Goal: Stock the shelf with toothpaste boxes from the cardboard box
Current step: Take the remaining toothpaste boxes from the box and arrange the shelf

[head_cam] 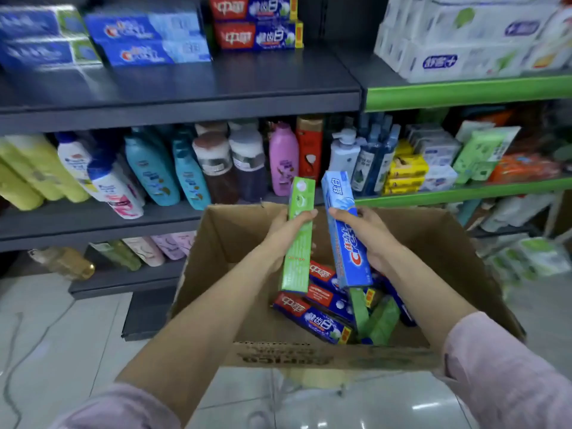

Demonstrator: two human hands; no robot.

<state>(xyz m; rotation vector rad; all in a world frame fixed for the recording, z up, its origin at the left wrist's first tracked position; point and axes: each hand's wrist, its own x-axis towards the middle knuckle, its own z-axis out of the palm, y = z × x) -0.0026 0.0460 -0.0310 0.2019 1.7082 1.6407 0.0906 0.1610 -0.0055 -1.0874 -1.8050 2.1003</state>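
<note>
My left hand grips a green toothpaste box, held upright above the open cardboard box. My right hand grips a light blue toothpaste box, also upright, just right of the green one. Inside the carton lie several more boxes: red-and-blue ones and green ones. The top dark shelf carries blue toothpaste boxes at left and two stacked red-and-blue boxes in the middle, with bare shelf in front of them.
The middle shelf holds shampoo and lotion bottles. A green-edged shelf unit at right carries white tissue packs and packaged goods. More bottles lie on the lowest shelf. The carton stands on a glossy tiled floor.
</note>
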